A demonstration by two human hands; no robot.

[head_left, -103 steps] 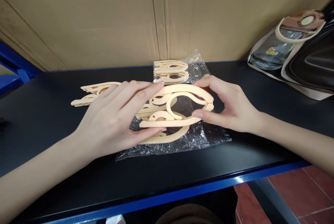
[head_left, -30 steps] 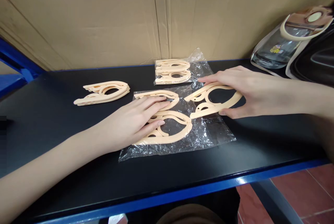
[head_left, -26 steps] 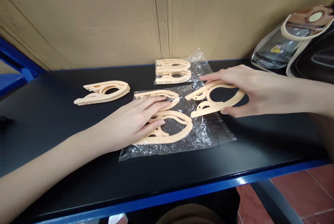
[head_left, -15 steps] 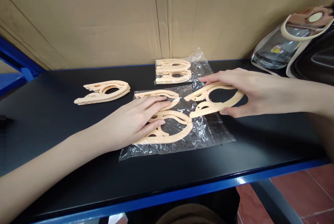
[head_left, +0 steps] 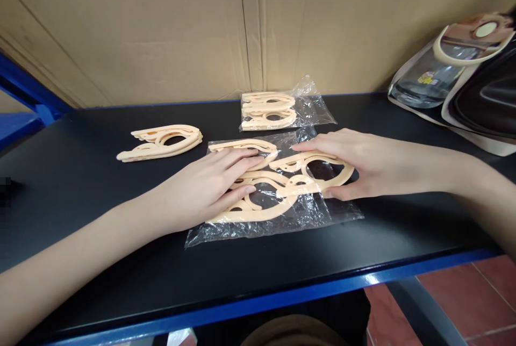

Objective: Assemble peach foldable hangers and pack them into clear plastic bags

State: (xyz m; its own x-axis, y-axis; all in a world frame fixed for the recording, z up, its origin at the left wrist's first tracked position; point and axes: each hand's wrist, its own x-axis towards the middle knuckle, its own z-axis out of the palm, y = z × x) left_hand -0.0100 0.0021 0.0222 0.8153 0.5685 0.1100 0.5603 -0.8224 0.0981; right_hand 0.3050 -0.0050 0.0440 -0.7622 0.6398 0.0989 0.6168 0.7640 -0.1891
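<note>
A clear plastic bag [head_left: 314,216] lies flat in the middle of the black table [head_left: 80,211]. On it lie peach folded plastic hangers [head_left: 266,209]. My left hand [head_left: 201,187] rests flat on them, fingers stretched out. My right hand [head_left: 355,166] grips another folded hanger [head_left: 338,177] between thumb and fingers, low over the bag and overlapping the ones under my left hand.
A stack of loose folded hangers [head_left: 161,142] sits at the left. A bagged set of hangers [head_left: 270,111] lies at the back by the cardboard wall [head_left: 161,29]. A boxed product with a clear window [head_left: 455,72] leans at the right. The table's blue front edge [head_left: 282,300] runs below.
My right hand has brought its hanger left and nearer, from the bag's right edge onto the hangers on the bag. My left hand has stayed put.
</note>
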